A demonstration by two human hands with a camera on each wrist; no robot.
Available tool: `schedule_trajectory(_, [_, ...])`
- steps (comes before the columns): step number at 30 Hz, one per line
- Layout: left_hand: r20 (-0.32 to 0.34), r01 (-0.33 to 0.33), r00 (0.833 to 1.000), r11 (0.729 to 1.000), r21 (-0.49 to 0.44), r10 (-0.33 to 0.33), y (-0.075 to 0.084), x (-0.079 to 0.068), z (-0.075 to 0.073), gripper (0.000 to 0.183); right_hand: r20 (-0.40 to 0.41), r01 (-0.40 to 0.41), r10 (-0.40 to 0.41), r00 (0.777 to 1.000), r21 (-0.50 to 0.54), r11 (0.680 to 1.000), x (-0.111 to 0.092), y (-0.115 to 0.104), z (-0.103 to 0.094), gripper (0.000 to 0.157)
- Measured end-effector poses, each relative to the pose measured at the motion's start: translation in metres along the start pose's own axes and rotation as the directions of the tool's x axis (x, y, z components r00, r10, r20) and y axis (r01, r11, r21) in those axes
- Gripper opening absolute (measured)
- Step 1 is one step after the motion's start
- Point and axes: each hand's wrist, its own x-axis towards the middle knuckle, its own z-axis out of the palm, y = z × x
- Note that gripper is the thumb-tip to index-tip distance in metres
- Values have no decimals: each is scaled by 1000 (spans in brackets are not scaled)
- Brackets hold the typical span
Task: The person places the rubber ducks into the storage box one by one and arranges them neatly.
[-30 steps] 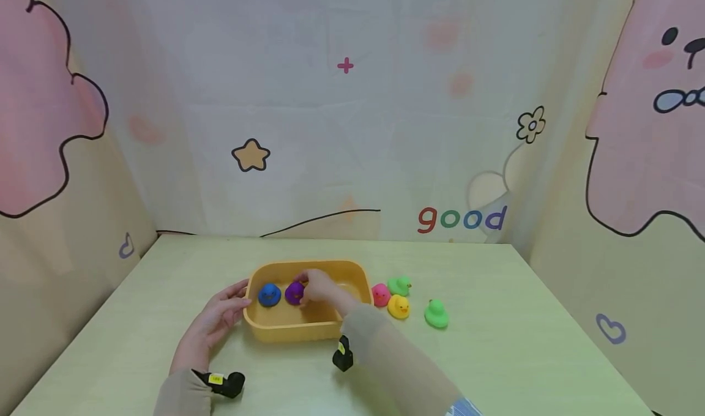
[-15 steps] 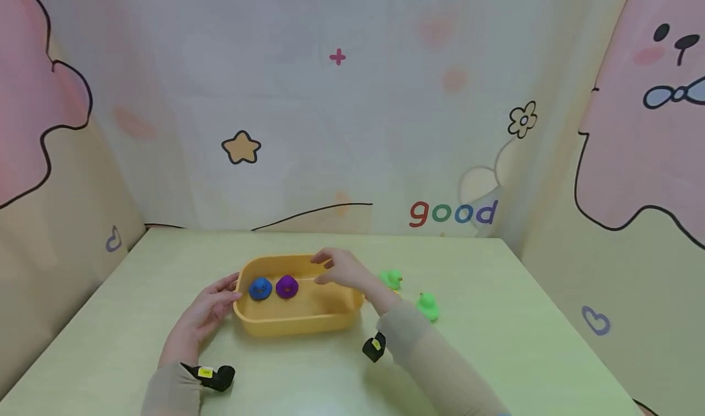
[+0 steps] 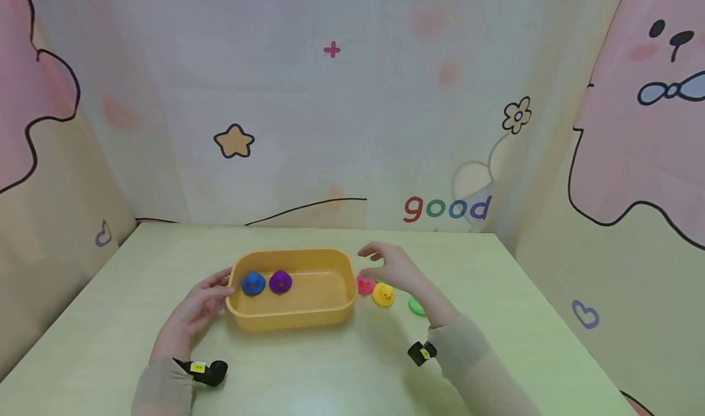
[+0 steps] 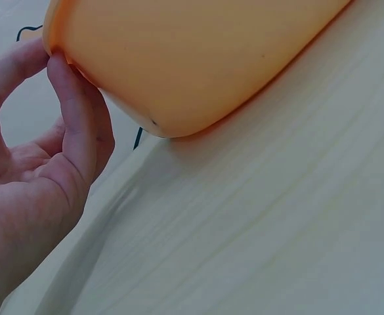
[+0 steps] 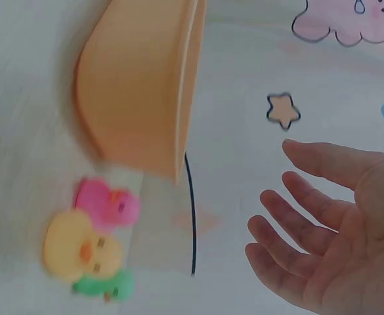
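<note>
A yellow plastic basin (image 3: 292, 322) stands on the table; a blue rubber duck (image 3: 253, 284) and a purple rubber duck (image 3: 280, 282) sit in its left half. My left hand (image 3: 199, 303) pinches the basin's left rim, as the left wrist view also shows. Beyond the right end of the basin, my right hand (image 3: 393, 266) hovers with loosely spread, empty fingers. Below it are a pink duck (image 3: 366, 286) and a yellow duck (image 3: 383, 295), with a green duck (image 5: 106, 287) beside them in the right wrist view. Another green duck (image 3: 416, 306) is partly hidden by my right wrist.
The pale table (image 3: 308, 373) extends in front of the basin and to its right. A printed cloth backdrop (image 3: 292, 110) rises behind the table and along both sides. A small black camera sits on each wrist.
My right hand has let go of the purple duck inside the basin, lifted out and moved right over the loose ducks. The left hand keeps its place at the rim. The head view has shifted slightly.
</note>
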Motion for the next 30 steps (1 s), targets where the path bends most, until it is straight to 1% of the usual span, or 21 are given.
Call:
schedule_trajectory(3, [7,-3,1000,1000,-5,3,0,1,0,38,-44,-27,27,999,-13,1000,-9,20,-13,36])
schedule_trajectory(7, [11,-10,1000,1000,-6,10,0,2,0,38,-87,-57,57,995,3,998,-19,47,-25,35])
schedule_trajectory(11, [20,-16,1000,1000,-9,16,0,4,0,38,-98,-80,79,992,2,997,-26,67,-30,36])
schedule_trajectory(13, [24,-18,1000,1000,-6,18,1,4,0,37,-90,-98,98,991,7,995,-28,75,-30,38])
schedule_trajectory(19, [6,-20,1000,1000,4,20,3,3,-2,37,-86,-186,188,978,32,982,-33,88,-25,42])
schedule_trajectory(25, [-2,-2,1000,1000,-11,2,3,1,-2,38,-102,-293,294,950,20,956,-34,99,-17,46])
schedule_trajectory(30, [-10,16,1000,1000,-20,-16,2,0,0,44,-97,-354,353,931,1,935,-36,105,-12,46])
